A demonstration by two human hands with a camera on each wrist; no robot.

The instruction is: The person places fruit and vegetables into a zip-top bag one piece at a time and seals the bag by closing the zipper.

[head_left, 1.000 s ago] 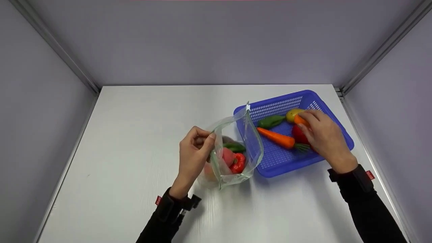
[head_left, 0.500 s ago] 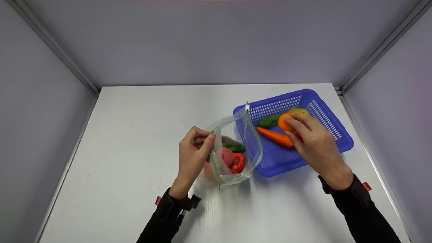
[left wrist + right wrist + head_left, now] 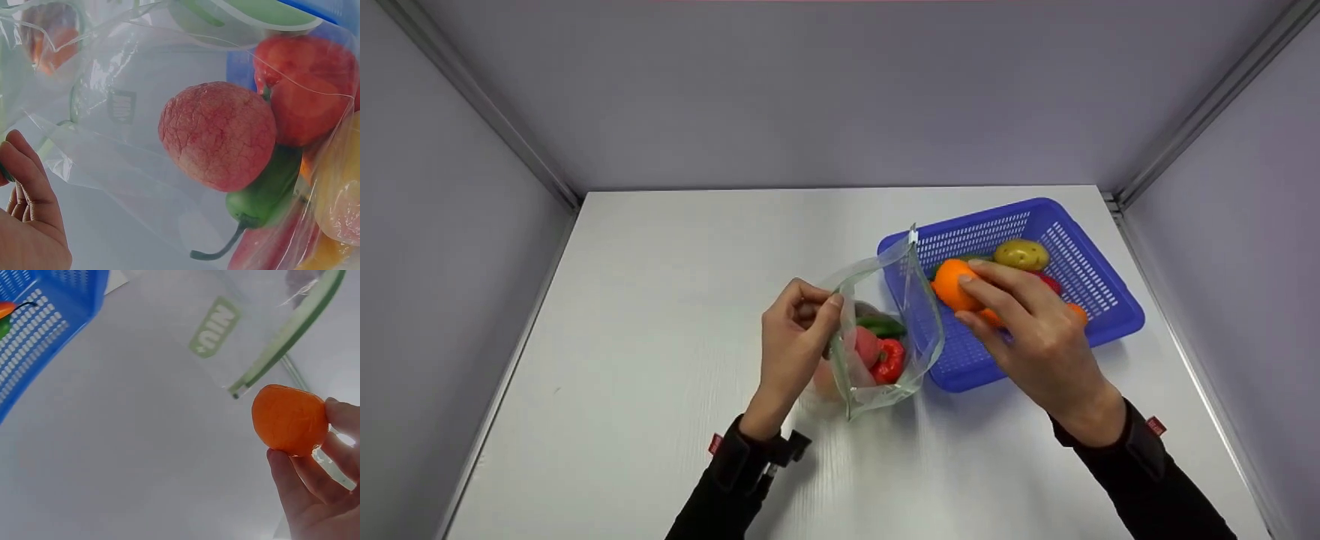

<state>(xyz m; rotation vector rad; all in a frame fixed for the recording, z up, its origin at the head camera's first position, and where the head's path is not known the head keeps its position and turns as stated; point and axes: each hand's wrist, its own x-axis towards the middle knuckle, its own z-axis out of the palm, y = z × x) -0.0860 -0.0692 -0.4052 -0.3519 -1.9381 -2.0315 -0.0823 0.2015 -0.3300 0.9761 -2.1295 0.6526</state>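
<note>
The left hand (image 3: 795, 337) is pinching the zip bag (image 3: 844, 367) by its rim — red bell pepper (image 3: 889, 361) and green chili (image 3: 883, 325) already inside — the right hand (image 3: 1039, 337) is pinching an orange fruit (image 3: 956, 285) outside, and the blue basket (image 3: 960, 382) (potato (image 3: 1021, 255) included) is apparently holding the remainder.

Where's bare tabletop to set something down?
Widest: white tabletop left of the left hand. Also the front stretch between both forearms. Crowded: around the bag and blue basket, which overlap in the head view, with the right hand holding an orange there.
</note>
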